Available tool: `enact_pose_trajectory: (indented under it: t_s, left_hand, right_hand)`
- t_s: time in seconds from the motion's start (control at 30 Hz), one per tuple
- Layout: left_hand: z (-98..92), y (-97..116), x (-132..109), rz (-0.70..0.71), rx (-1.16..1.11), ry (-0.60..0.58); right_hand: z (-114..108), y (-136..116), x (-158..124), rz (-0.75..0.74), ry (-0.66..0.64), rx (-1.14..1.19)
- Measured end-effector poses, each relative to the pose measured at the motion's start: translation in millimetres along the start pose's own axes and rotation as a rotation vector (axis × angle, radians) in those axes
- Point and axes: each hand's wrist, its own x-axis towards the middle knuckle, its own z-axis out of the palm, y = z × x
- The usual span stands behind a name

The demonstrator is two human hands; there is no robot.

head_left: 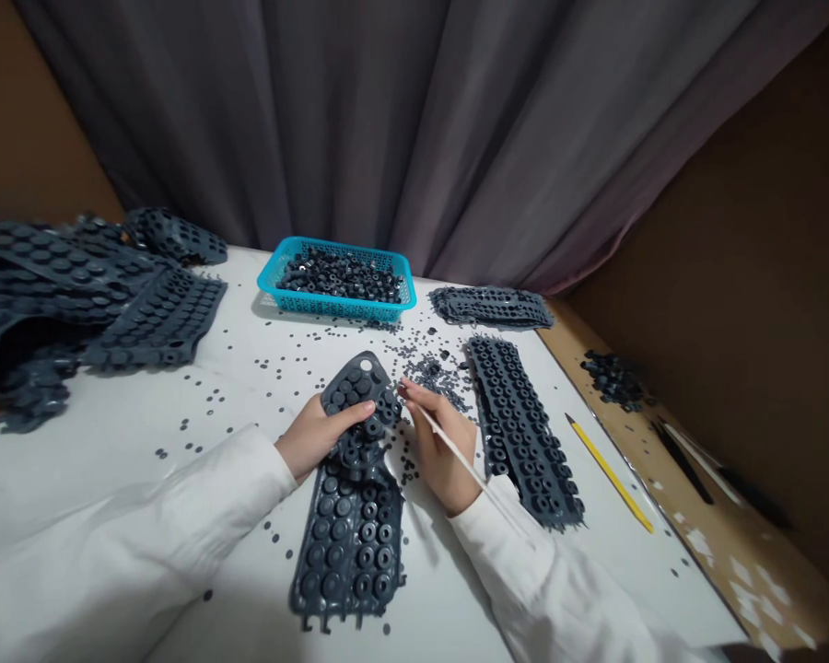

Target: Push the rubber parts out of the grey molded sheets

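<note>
My left hand (324,433) is closed on a dark grey molded rubber sheet (349,543) covered in rows of round ring-like pieces. Its thumb presses on top, and the sheet's upper end is bent up, with one open hole showing white. The lower part lies flat toward me. In my right hand (446,451) is a thin white stick (456,451), gripped like a pen. Its tip, by my fingertips, is close to the sheet's right edge; whether it touches cannot be made out. Many small dark discs (438,378) lie scattered around both hands.
A blue basket (338,308) of small dark rings stands at the back. Stacked rubber sheets (145,308) fill the left; others lie at right (525,433) and back right (490,307). A yellow pencil-like tool (612,474) rests near the right edge, beyond it a dark heap (614,379).
</note>
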Motion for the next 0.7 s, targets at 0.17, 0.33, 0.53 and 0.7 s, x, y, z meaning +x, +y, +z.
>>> enact_pose_trajectory:
  t_s: [0.17, 0.33, 0.53, 0.7]
  left_hand:
    - [1.3, 1.4, -1.4, 0.008, -0.051, 0.004]
    - [1.1, 0.8, -0.1, 0.035, -0.063, -0.017]
    - [0.1, -1.0, 0.4, 0.028, -0.055, -0.006]
    - [0.2, 0.0, -0.4, 0.028, -0.036, -0.009]
  right_hand:
    - [-3.9, -3.5, 2.5, 0.152, 0.002, 0.197]
    - [-1.8, -4.5, -0.6, 0.122, -0.093, 0.324]
    - [1.3, -5.7, 1.4, 0.219, -0.087, 0.432]
    - [2.2, -7.1, 2.0, 0.278, -0.065, 0.475]
